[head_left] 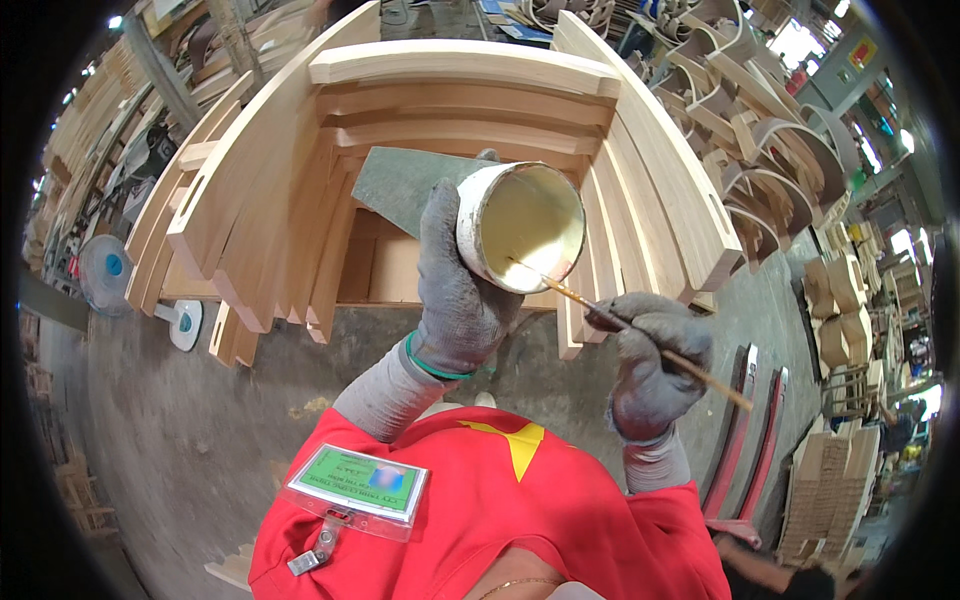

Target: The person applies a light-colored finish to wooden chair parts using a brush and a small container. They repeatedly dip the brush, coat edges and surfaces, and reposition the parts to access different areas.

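Observation:
My left hand [462,300], in a grey glove, is wrapped round a white tub [474,218]. The tub tilts its open mouth toward me, and some pale cream stuff coats its inside. Behind the tub a flat grey-green sheet [400,188] sticks out to the left; I cannot tell whether my left hand holds it too. A thin wooden stick [572,293] is pinched in my gloved right hand [658,362], its tip inside the tub's mouth. Just beyond both hands stand curved, pale wooden frame parts [465,66], with slots cut in some ends.
Bent wooden pieces [790,150] are heaped at the right, with stacked wooden parts [825,490] nearer. Two red clamp-like bars [735,440] stand on the grey floor [200,430] to my right. A fan [103,275] is at the left. Another person's arm [755,568] shows at lower right.

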`<state>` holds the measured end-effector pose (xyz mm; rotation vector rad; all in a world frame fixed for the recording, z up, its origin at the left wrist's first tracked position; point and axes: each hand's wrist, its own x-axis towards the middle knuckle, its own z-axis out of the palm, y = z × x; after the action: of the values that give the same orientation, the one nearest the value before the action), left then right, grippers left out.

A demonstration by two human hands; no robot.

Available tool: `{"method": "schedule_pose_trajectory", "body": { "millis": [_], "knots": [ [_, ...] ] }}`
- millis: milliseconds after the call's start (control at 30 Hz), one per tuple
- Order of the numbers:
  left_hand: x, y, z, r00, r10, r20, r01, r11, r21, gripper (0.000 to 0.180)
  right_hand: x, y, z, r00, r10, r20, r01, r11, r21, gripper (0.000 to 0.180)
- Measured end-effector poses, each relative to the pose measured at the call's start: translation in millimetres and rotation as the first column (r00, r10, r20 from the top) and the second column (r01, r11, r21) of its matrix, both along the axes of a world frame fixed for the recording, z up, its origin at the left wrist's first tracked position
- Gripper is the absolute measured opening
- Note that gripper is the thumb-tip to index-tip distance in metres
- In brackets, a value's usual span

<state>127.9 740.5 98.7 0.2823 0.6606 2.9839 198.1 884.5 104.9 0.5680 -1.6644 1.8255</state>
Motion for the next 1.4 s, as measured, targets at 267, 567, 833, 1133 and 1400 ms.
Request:
{"method": "schedule_pose_trajectory", "body": {
  "millis": [267, 567, 833, 1133, 1400],
  "knots": [
    [-17, 14, -11, 0.998, -0.05, 0.026, 0.05, 0.999, -0.005, 0.046, 13, -9, 1, 0.99, -0.07, -0.121, 0.084, 0.99, 0.117, 0.016],
    [-35, 7, -46, 0.979, -0.177, 0.096, 0.183, 0.981, -0.056, 0.04, -20, 83, 106, 0.829, -0.558, 0.034, 0.557, 0.83, 0.028, 0.015],
    [-41, 8, -59, 0.991, -0.13, -0.028, 0.115, 0.942, -0.315, 0.036, -42, 122, 134, 0.764, -0.632, 0.128, 0.51, 0.714, 0.48, 0.031],
    [-43, 6, -68, 0.992, -0.023, -0.122, -0.047, 0.838, -0.544, 0.038, -51, 121, 124, 0.755, -0.649, 0.097, 0.507, 0.671, 0.541, 0.033],
    [-47, 1, -58, 0.929, -0.283, 0.239, 0.294, 0.956, -0.011, 0.041, -67, 123, 129, 0.747, -0.664, 0.031, 0.534, 0.626, 0.568, 0.04]
  ]
}}
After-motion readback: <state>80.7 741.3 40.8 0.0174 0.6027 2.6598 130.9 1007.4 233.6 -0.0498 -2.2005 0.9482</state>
